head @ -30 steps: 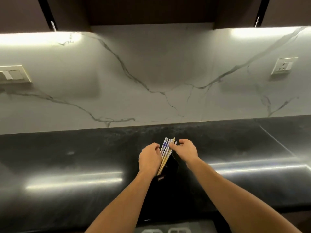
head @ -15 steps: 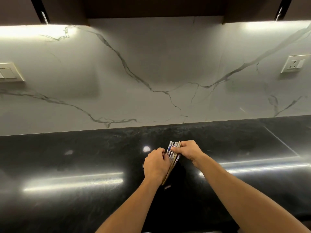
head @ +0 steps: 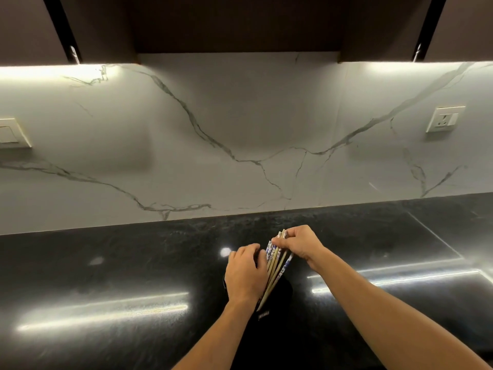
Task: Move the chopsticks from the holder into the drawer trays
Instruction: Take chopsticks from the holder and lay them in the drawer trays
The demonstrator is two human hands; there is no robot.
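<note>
A bundle of several chopsticks (head: 276, 265), pale wood with blue-and-white patterned tops, leans out of a black holder (head: 277, 297) that stands on the dark countertop. My right hand (head: 300, 243) pinches the tops of the chopsticks from the right. My left hand (head: 245, 273) rests against the left side of the bundle and the holder's rim, fingers curled around them. The holder's body is hard to tell apart from the black counter. No drawer or tray is in view.
The glossy black countertop (head: 120, 276) runs left to right, with light reflections on it. Behind it rises a white marble backsplash (head: 240, 134), with a wall socket (head: 444, 118) at right and a switch plate (head: 10, 133) at left. Dark cabinets hang overhead.
The bundle has risen a little and fanned out between my hands. The camera has tilted up, showing more of the cabinets.
</note>
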